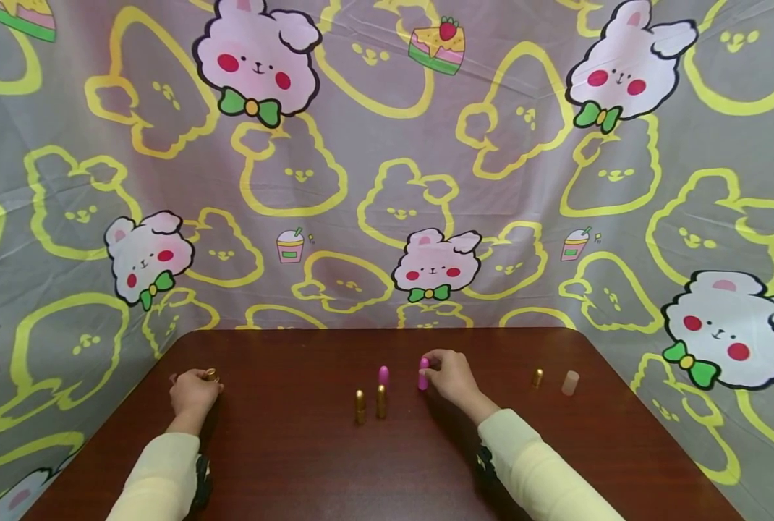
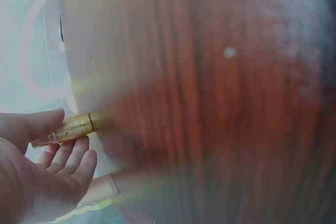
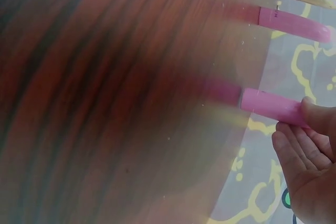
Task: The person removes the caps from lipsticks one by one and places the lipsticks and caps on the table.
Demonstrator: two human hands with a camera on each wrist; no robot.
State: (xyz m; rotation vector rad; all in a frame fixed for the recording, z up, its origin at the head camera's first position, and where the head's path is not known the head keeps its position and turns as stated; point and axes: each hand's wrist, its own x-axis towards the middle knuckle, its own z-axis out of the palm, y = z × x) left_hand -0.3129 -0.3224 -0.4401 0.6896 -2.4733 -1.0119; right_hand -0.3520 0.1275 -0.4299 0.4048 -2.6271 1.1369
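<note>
On the left part of the brown table, my left hand (image 1: 194, 393) pinches a gold metallic cylinder, a bullet-like piece (image 2: 73, 128), between thumb and fingers. Its flat end meets the tabletop; the hand covers part of the other end. A pale cylinder (image 2: 100, 188) is partly hidden behind that hand. Near the middle, my right hand (image 1: 453, 376) holds an upright pink bullet-shaped piece (image 3: 273, 107) by its upper part, its base at the table. Left of it stand another pink bullet-shaped piece (image 1: 383, 375) and two gold ones, one (image 1: 360, 407) left of the other (image 1: 381, 401).
Toward the right side of the table (image 1: 283, 463) stand a smaller gold piece (image 1: 538, 377) and a pale translucent cylinder (image 1: 570, 383). A patterned cloth (image 1: 374, 137) hangs behind the table and along its sides.
</note>
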